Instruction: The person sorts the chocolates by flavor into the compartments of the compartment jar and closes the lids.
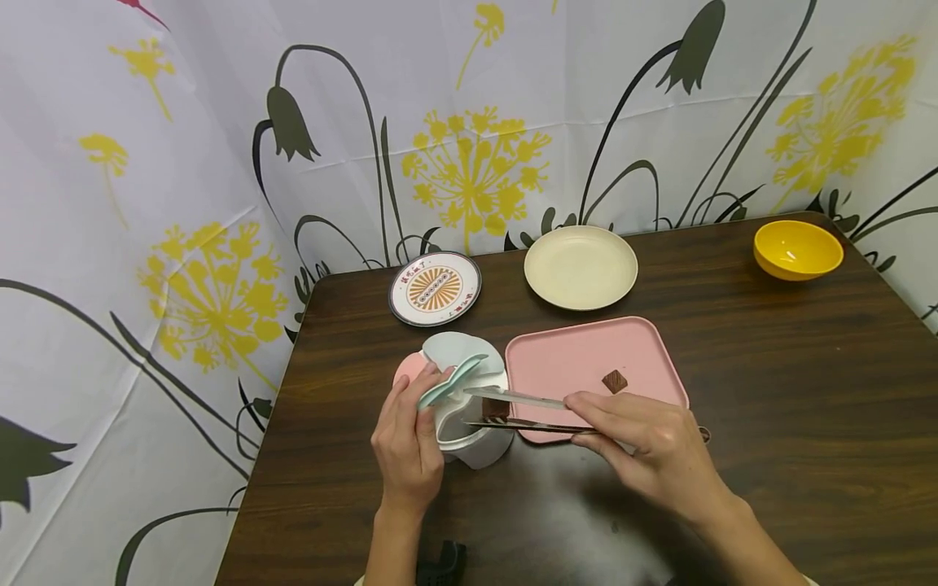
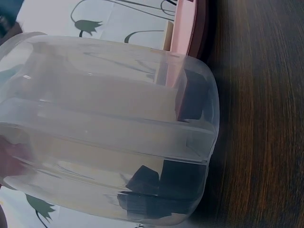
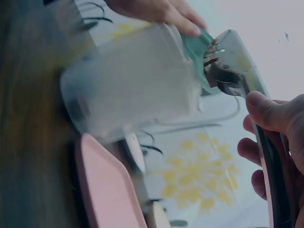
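My left hand [image 1: 409, 439] holds a raised teal flap lid [image 1: 453, 381] on a clear, compartmented container [image 1: 476, 448] with white, pale and pink parts on top. In my right hand [image 1: 652, 439] are metal tongs [image 1: 528, 399], one arm ending in fork-like tines. Between the tong tips, above the uncovered compartment, shows a dark brown square piece [image 1: 496, 408], perhaps chocolate. Similar dark pieces [image 2: 183, 180] lie at the container's bottom in the left wrist view. Another brown square [image 1: 615, 381] sits on the pink tray [image 1: 542, 354].
Behind the container is a patterned plate [image 1: 436, 289]; a cream plate [image 1: 581, 267] stands behind the tray. A yellow bowl [image 1: 797, 250] occupies the far right corner. A black object [image 1: 443, 563] lies near the front edge. The flowered curtain [image 1: 469, 98] hangs behind the wooden table [image 1: 791, 366].
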`<act>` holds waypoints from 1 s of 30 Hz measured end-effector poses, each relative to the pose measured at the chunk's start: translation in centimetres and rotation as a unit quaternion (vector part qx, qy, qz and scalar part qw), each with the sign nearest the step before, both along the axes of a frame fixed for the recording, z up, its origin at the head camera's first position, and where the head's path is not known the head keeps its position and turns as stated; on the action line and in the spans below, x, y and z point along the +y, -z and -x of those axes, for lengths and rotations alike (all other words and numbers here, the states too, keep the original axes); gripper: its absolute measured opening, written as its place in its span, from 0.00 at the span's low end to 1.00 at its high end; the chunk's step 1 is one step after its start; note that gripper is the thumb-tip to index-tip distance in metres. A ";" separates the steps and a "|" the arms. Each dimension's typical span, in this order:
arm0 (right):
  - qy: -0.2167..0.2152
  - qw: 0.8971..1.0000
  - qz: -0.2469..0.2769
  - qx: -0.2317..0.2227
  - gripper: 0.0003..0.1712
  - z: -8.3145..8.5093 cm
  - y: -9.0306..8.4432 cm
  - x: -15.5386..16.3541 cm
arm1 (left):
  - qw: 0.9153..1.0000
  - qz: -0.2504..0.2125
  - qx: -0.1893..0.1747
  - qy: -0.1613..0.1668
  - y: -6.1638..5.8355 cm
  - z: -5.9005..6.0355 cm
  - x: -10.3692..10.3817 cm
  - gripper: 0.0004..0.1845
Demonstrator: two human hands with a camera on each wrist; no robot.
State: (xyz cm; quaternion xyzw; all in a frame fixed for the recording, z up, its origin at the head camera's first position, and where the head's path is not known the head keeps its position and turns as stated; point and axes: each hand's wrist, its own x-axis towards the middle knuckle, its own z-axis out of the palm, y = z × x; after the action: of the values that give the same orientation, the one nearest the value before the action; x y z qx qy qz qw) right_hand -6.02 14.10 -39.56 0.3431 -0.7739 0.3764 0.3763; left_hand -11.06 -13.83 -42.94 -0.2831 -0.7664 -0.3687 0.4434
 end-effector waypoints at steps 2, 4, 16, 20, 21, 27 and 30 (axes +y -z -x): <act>-0.014 1.000 -0.001 0.000 0.19 0.0 0.2 -0.6 | 1.000 0.000 0.000 0.001 0.0 0.0 0.0 0.18; -0.017 1.000 -0.004 -0.001 0.18 0.1 0.4 -1.0 | 1.000 0.000 -0.002 0.001 0.0 0.1 0.0 0.18; -0.006 1.000 -0.011 -0.010 0.19 0.4 0.9 -1.7 | 1.000 -0.002 -0.005 0.003 0.0 0.0 0.0 0.19; -0.006 1.000 -0.018 -0.013 0.20 0.5 0.9 -1.7 | 1.000 -0.002 -0.006 0.004 -0.1 0.0 0.0 0.19; -0.006 1.000 -0.020 -0.013 0.20 0.5 0.9 -1.7 | 1.000 -0.002 -0.006 0.004 -0.1 0.0 0.0 0.19; 0.000 0.999 -0.030 -0.013 0.21 0.4 0.9 -1.6 | 1.000 -0.001 -0.006 0.004 -0.1 0.0 0.0 0.19; 0.005 0.999 -0.032 -0.015 0.22 0.3 0.8 -1.4 | 1.000 -0.002 -0.003 0.004 -0.1 0.0 0.0 0.19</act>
State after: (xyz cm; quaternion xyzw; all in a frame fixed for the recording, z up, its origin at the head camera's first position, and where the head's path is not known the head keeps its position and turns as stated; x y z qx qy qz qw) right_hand -6.37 12.66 -40.37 0.3457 -0.7927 0.3547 0.3553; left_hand -11.06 -13.79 -42.88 -0.2843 -0.7656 -0.3732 0.4402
